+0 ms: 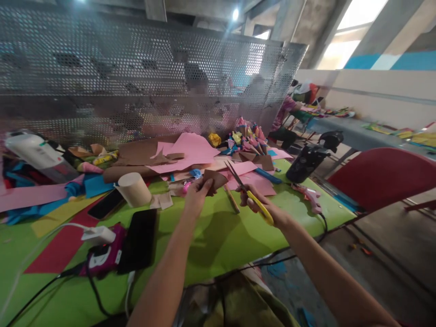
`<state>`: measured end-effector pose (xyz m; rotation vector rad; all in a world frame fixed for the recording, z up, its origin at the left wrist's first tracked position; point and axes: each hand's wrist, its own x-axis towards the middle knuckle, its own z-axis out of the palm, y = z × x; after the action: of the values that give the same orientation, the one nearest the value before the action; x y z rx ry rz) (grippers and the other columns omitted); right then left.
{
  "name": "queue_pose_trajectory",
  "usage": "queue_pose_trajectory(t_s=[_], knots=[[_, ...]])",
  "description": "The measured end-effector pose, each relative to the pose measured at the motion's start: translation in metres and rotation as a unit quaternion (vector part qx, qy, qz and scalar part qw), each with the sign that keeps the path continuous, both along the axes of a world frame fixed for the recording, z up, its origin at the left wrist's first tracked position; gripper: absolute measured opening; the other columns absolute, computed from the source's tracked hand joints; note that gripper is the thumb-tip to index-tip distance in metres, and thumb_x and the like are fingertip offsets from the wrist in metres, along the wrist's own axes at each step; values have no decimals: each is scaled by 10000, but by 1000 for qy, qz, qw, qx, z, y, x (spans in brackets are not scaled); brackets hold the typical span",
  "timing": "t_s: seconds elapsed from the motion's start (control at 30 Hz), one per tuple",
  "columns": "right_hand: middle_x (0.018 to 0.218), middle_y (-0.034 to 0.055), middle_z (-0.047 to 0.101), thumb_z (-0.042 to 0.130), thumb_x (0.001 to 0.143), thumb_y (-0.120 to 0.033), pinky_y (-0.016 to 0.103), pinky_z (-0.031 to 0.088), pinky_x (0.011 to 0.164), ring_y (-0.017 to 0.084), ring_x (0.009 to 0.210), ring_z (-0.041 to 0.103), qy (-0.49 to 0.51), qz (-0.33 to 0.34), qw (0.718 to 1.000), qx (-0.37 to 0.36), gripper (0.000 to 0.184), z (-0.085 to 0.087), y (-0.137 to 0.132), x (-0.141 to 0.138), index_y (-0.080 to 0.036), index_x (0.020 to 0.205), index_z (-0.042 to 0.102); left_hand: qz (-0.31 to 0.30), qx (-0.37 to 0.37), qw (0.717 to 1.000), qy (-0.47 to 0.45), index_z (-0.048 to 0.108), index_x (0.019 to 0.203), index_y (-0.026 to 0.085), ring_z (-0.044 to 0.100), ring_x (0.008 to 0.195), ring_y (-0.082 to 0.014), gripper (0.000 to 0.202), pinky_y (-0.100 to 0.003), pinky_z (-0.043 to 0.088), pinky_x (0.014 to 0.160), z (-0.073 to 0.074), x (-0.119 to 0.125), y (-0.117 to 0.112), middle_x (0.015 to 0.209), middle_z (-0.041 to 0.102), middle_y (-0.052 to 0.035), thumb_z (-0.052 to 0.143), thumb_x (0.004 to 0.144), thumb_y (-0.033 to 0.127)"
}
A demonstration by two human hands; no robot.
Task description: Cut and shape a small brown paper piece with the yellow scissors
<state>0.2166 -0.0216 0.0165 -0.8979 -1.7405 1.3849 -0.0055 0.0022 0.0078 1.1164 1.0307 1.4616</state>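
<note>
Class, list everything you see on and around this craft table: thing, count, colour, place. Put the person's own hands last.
brown paper piece: one, brown, held above the table centre
scissors: one, yellow handles, blades open, beside the brown piece
paper sheets: many, pink and brown, table back
paper cones: several, mixed colours, back right
cardboard roll: one, beige, left of centre
phones: two, black, front left
charger: one, white, front left
bottle: one, black, right edge
chair: one, red, right
table: one, green
left hand: holds brown paper piece
right hand: holds scissors

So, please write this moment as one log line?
left hand: holds brown paper | right hand: holds scissors, blades open | table: green
</note>
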Motion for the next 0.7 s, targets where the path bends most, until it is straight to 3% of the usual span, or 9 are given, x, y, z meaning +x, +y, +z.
queue_pose_trajectory(t_s=[0.27,0.4,0.57,0.7], knots=[[812,-21,437,692,768,-623,236,358,580,113,663,398,-18,19,999,-28,525,4,-8,-5,-235,1078,522,-16,2,1000,-2,630,759,166,571,511,-113,378,-234,448,519,4,1,-2,563,623,9,726,690,525],[838,-17,441,666,770,-663,245,357,587,114,668,403,-20,52,997,-47,550,4,-10,-3,-247,1093,506,-20,7,1000,9,626,751,170,569,512,-118,385,-229,422,501,3,1,-2,551,623,3,715,702,541],[890,14,486,642,727,-743,278,394,663,151,760,434,-43,54,997,-17,652,-2,-9,2,-242,1133,545,-13,3,1000,21,612,721,171,536,497,-106,354,-224,397,490,2,1,-1,537,619,3,700,717,515],[802,-16,439,643,747,-718,251,345,584,115,661,388,-20,40,999,-26,600,-4,-8,0,-220,1068,551,-16,16,999,37,620,747,171,547,519,-110,326,-222,388,492,1,0,-1,559,626,4,681,737,491]])
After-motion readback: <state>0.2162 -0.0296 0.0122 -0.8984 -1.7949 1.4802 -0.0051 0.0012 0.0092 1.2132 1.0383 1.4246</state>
